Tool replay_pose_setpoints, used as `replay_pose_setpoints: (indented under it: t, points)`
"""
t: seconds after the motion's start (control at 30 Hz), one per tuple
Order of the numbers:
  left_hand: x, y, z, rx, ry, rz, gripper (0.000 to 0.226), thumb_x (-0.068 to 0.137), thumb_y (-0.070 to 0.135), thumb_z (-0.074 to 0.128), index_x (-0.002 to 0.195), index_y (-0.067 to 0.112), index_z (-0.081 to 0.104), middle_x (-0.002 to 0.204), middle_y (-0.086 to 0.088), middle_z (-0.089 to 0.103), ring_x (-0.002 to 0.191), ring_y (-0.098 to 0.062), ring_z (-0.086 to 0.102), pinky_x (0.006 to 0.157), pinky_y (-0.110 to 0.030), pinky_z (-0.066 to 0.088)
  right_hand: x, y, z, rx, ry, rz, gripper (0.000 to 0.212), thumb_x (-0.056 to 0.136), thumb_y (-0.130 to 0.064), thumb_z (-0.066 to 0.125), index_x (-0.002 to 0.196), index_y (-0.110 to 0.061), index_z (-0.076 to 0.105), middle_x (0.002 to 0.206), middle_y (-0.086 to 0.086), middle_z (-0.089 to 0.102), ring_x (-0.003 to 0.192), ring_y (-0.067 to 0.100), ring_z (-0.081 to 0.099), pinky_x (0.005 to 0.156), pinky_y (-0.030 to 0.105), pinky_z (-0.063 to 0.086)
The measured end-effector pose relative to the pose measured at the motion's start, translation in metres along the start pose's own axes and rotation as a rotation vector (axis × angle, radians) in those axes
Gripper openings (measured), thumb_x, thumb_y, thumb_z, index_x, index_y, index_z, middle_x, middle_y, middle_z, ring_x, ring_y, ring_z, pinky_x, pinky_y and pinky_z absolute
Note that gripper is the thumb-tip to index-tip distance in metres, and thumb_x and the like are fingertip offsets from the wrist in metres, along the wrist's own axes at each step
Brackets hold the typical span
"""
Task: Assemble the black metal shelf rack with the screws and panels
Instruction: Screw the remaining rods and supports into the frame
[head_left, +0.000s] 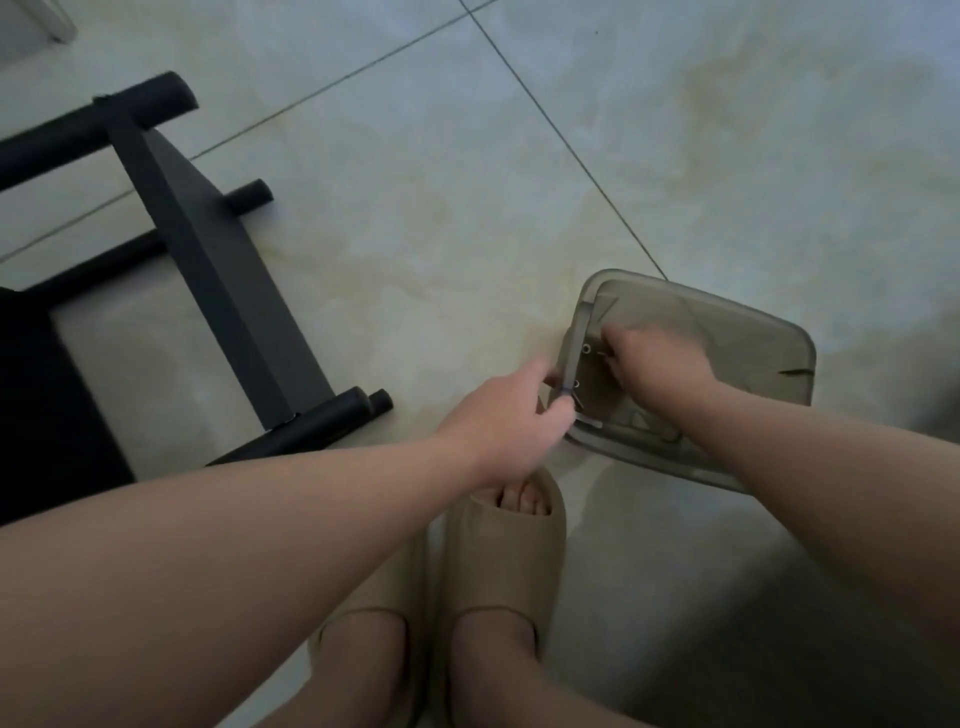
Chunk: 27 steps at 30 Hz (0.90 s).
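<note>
- Down on the tiled floor (415, 208), just beyond your slippers (504, 561), sits a translucent plastic container (779, 338), and both hands are at it.
- Your left hand (511, 415) curls its fingers round the container's left rim and steadies it. Something small with a blue mark shows at the fingertips, but I cannot tell what it is.
- Your right hand (654, 364) reaches inside with its fingers bent down toward the screws (587, 348) near the left wall. Whether it already pinches one is hidden by the knuckles.
- The black rack (208, 249) lies flat, well apart to the left of both hands. Its long panel runs diagonally from far left to near centre, with tube ends poking out toward you.
- Your left hand is the nearer one to the rack. My judgement is that any screw picked must travel leftward across your body to the panel's near end, by the two tube ends.
</note>
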<state>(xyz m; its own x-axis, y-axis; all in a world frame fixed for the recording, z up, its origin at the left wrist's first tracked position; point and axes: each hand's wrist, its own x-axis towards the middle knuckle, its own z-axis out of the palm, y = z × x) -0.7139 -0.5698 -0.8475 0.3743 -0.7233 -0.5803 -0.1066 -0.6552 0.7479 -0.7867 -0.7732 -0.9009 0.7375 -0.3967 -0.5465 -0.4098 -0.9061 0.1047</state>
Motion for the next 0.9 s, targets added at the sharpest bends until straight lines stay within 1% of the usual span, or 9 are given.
replay_pose_setpoints:
  t: [0.1, 0.2, 0.27, 0.33, 0.43, 0.57, 0.73, 0.8, 0.9]
  points:
    - [-0.002, 0.003, -0.001, 0.019, -0.030, -0.039, 0.035, 0.098, 0.044, 0.043, 0.128, 0.027, 0.049, 0.091, 0.000, 0.067, 0.075, -0.017, 0.062, 0.058, -0.033, 0.046, -0.004, 0.000, -0.007, -0.019, 0.007, -0.009, 0.017, 0.101, -0.025, 0.051, 0.111, -0.013, 0.058, 0.108, 0.015, 0.067, 0.095, 0.037, 0.065, 0.063, 0.033, 0.037]
    - [-0.003, 0.011, -0.007, 0.084, -0.046, -0.107, 0.036, 0.100, 0.044, 0.044, 0.126, 0.020, 0.053, 0.111, -0.008, 0.068, 0.099, -0.026, 0.062, 0.077, -0.034, 0.045, -0.014, 0.004, -0.018, -0.023, -0.006, -0.009, 0.020, 0.098, -0.029, 0.055, 0.111, -0.014, 0.060, 0.110, 0.015, 0.066, 0.097, 0.037, 0.066, 0.067, 0.034, 0.041]
    - [-0.007, 0.018, -0.011, 0.097, -0.047, -0.127, 0.033, 0.101, 0.040, 0.046, 0.119, 0.015, 0.059, 0.113, -0.010, 0.069, 0.106, -0.029, 0.061, 0.084, -0.033, 0.044, -0.022, 0.007, -0.023, 0.010, -0.021, 0.007, 0.021, 0.099, -0.028, 0.053, 0.115, -0.016, 0.059, 0.113, 0.016, 0.065, 0.099, 0.038, 0.065, 0.069, 0.035, 0.045]
    - [-0.011, 0.023, -0.013, 0.089, -0.048, -0.114, 0.029, 0.102, 0.032, 0.048, 0.112, 0.009, 0.064, 0.110, -0.013, 0.070, 0.106, -0.032, 0.062, 0.085, -0.032, 0.047, -0.028, 0.010, -0.026, 0.060, -0.039, 0.022, 0.025, 0.100, -0.028, 0.052, 0.122, -0.019, 0.059, 0.117, 0.015, 0.065, 0.101, 0.038, 0.064, 0.073, 0.038, 0.049]
    - [-0.012, 0.027, -0.014, 0.038, -0.040, -0.118, 0.032, 0.103, 0.027, 0.048, 0.103, 0.001, 0.067, 0.104, -0.019, 0.070, 0.101, -0.037, 0.065, 0.090, -0.040, 0.053, -0.031, 0.008, -0.022, 0.115, -0.072, 0.013, 0.030, 0.100, -0.029, 0.055, 0.129, -0.021, 0.058, 0.124, 0.013, 0.064, 0.109, 0.036, 0.063, 0.082, 0.040, 0.053]
    - [-0.005, 0.021, -0.011, -0.018, -0.039, -0.124, 0.031, 0.102, 0.027, 0.049, 0.097, 0.001, 0.066, 0.100, -0.019, 0.071, 0.095, -0.037, 0.066, 0.089, -0.044, 0.054, -0.020, -0.001, -0.006, 0.147, -0.081, 0.019, 0.026, 0.099, -0.027, 0.057, 0.122, -0.016, 0.059, 0.124, 0.012, 0.063, 0.110, 0.035, 0.061, 0.074, 0.036, 0.046]
    - [-0.003, 0.016, -0.009, -0.047, -0.058, -0.120, 0.033, 0.101, 0.030, 0.049, 0.095, 0.002, 0.066, 0.097, -0.017, 0.072, 0.088, -0.035, 0.065, 0.090, -0.047, 0.053, -0.007, -0.008, 0.000, 0.179, -0.102, 0.094, 0.027, 0.098, -0.015, 0.052, 0.124, -0.013, 0.059, 0.125, 0.015, 0.062, 0.111, 0.037, 0.061, 0.074, 0.037, 0.043]
    - [-0.003, 0.017, -0.010, -0.031, -0.065, -0.117, 0.034, 0.102, 0.031, 0.048, 0.096, 0.001, 0.065, 0.098, -0.017, 0.072, 0.093, -0.036, 0.066, 0.090, -0.046, 0.053, -0.008, -0.008, -0.002, 0.189, -0.108, 0.127, 0.025, 0.097, -0.017, 0.054, 0.120, -0.012, 0.060, 0.123, 0.014, 0.061, 0.110, 0.036, 0.061, 0.074, 0.037, 0.042]
    - [-0.008, 0.023, -0.016, 0.071, -0.108, -0.138, 0.036, 0.104, 0.036, 0.044, 0.100, 0.004, 0.061, 0.108, -0.016, 0.069, 0.102, -0.035, 0.064, 0.092, -0.040, 0.050, -0.021, -0.003, -0.015, 0.233, -0.113, 0.174, 0.011, 0.095, -0.022, 0.057, 0.103, -0.014, 0.055, 0.116, 0.017, 0.062, 0.104, 0.037, 0.062, 0.074, 0.036, 0.043]
